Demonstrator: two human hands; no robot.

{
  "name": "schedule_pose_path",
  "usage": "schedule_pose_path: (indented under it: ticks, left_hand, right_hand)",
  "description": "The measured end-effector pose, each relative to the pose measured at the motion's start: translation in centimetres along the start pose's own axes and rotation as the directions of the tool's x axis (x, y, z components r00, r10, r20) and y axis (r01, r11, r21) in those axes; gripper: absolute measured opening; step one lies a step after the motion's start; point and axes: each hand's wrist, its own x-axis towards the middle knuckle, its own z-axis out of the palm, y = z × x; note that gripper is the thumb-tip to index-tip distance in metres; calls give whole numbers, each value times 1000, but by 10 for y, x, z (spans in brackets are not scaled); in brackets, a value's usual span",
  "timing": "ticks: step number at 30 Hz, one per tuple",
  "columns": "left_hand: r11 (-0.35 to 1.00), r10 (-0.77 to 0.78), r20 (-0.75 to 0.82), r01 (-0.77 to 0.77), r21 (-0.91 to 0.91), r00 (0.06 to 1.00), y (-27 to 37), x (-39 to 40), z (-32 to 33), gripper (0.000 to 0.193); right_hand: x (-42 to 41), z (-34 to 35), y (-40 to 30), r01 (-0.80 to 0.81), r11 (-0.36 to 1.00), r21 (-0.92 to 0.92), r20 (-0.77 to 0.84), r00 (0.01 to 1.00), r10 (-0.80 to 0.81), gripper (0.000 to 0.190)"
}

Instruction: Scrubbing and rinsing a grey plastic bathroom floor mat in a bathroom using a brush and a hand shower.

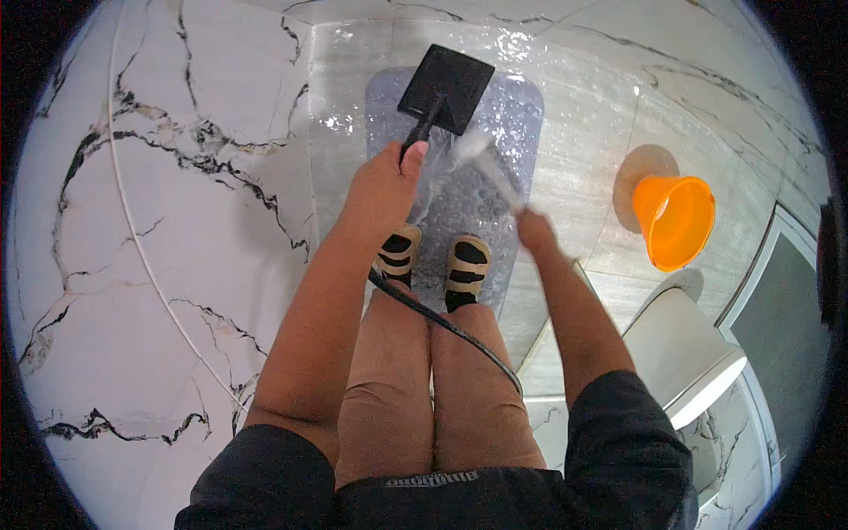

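My left hand point(384, 189) grips the handle of a black square hand shower point(447, 89), whose head is tilted over the wet floor. Water sprays from its underside. Just right of the stream, my right hand point(535, 230) is closed around the pale handle of a brush point(500, 179). Motion blurs the brush, and its whitish head point(472, 147) is in the splashing water close to the shower head. Beneath both lies a translucent grey-purple bath mat point(530, 112) with a bubbly texture. A dark shower hose point(457, 329) crosses in front of my legs.
My feet, in beige strapped sandals point(469, 268), stand on the mat. An orange bucket point(679, 222) is on the tiles at right, near a white bathroom fixture point(682, 358) and a framed door point(782, 318). A marble-patterned wall point(199, 265) with a thin white cord point(139, 242) rises at left.
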Motion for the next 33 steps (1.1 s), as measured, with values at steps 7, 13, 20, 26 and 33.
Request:
schedule_pose_path:
  ticks: [7, 13, 20, 26, 33]
  left_hand:
    - [992, 126, -17, -125, 33, 992, 28, 5, 30, 49]
    - [992, 114, 14, -115, 58, 993, 34, -5, 37, 49]
    - [990, 142, 4, -142, 16, 990, 44, 1, 55, 46]
    - [987, 154, 30, -153, -41, 988, 33, -8, 56, 46]
    - [986, 169, 95, -167, -23, 981, 65, -4, 64, 44]
  right_hand:
    - [-8, 69, 21, -59, 986, 154, -83, 994, 73, 46]
    - [-49, 75, 22, -37, 987, 155, 3, 999, 37, 44]
    - [-11, 65, 38, -143, 962, 234, -197, 962, 191, 44]
    - [-60, 76, 19, -56, 965, 257, 63, 997, 41, 45]
    - [-4, 49, 61, -223, 925, 309, -119, 955, 270, 49]
